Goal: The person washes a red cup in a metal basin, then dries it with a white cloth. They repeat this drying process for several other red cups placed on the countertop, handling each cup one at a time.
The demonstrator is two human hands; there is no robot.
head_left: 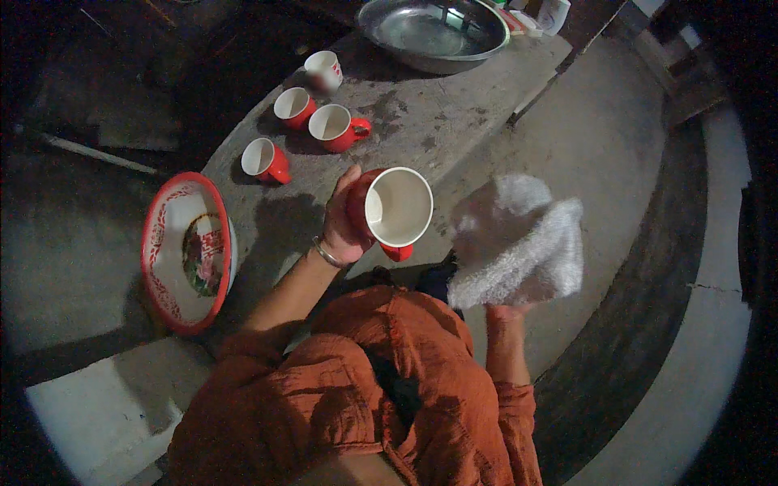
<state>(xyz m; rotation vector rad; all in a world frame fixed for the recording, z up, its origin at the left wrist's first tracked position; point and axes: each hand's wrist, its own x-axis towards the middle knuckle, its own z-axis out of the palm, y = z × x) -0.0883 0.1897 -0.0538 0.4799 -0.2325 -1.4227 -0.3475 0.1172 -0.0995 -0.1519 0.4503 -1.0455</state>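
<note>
In my left hand (343,228), fingers closed round its side, is a red mug (400,206) with a white inside. It is tilted so that its mouth faces me, and its red handle points down. A white towel (523,243) drapes over my right hand (510,309), which holds it to the right of the mug; the towel hides the fingers. Beyond my left hand stand several mugs on the grey tabletop (454,105): a red one (279,168), a second (300,112), a third (344,139) and a white one with red print (324,74).
A wide metal basin (433,58) sits at the far end of the table. At the left, a red-rimmed enamel basin (166,267) with a printed pattern stands tilted on its side. A pale block (105,397) lies at the lower left. Concrete floor (616,138) extends at the right.
</note>
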